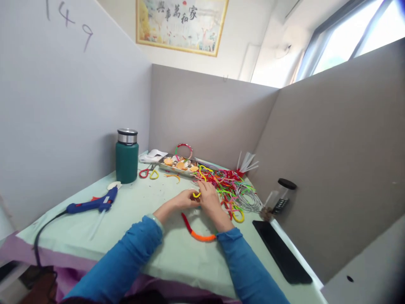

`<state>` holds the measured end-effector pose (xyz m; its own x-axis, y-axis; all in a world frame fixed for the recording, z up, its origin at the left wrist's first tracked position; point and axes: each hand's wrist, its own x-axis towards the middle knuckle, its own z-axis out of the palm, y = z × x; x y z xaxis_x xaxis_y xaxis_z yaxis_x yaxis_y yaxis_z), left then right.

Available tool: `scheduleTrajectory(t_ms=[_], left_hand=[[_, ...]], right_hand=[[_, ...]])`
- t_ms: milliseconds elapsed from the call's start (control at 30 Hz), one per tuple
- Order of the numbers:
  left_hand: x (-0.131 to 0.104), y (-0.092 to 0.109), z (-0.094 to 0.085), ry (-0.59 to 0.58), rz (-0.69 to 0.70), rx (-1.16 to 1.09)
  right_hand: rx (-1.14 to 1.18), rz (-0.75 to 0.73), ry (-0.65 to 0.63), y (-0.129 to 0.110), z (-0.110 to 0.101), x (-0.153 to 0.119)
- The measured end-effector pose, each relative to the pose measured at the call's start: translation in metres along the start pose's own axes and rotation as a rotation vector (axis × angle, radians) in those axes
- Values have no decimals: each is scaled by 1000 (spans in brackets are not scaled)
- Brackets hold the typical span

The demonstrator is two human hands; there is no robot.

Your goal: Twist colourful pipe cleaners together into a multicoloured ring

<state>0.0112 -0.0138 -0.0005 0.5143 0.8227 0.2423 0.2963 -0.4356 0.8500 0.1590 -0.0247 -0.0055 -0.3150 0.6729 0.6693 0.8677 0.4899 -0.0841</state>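
Glue gun [90,205] is lying far left, cord [36,245] hanging past the front edge; a snag on it could be pulling the gun down, and if it's hot, scorching the table [133,211]. Bottle [127,162] is standing upright behind, tipping only if knocked by an elbow. Tray [171,169] of shells [179,165] is sitting at the back, ring [184,145] leaning behind it. Left hand [184,199] is sitting narrow, pinching a yellow strip [196,195] at table centre; a loose pinch could be letting it slip. Right hand [209,197] is covering that strip from the other side, fingers bent; can't tell its grip. Arc [202,238] is lying just in front, one end by the right wrist, so a dropping forearm could be shoving it. Strands [226,177] are tangling beyond the right hand; a careless pull could be dragging several. Slab [281,252] is lying far right. Counting left to right: gun 1, bottle 1, tray 1, ring 1, hands 2, held strip 1, arc 1, slab 1; shells and strands are overlapping too much to count
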Motion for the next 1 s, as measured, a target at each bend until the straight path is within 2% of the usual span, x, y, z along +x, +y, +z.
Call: scheduleTrajectory(t_ms=[167, 267, 400, 567, 700, 867, 1000], left_hand=[[0, -10, 4, 30, -77, -187], [-1, -11, 3, 91, -92, -176], [-4, -8, 0, 157, -143, 64], [-8, -4, -1, 150, -21, 377], [-7, -7, -5, 349, -93, 483], [-6, -9, -19, 538, -183, 269], [-7, -8, -31, 636, -266, -267]], right_hand=[[-84, 58, -39, -1, 1, -4], [-117, 80, -67, -7, 3, -5], [-171, 133, -91, -11, 6, -5], [-231, 203, -116, -5, 5, -9], [-256, 156, -157, -3, 2, -10], [-292, 198, -191, 5, -2, -9], [-288, 298, -158, 17, -7, -11]])
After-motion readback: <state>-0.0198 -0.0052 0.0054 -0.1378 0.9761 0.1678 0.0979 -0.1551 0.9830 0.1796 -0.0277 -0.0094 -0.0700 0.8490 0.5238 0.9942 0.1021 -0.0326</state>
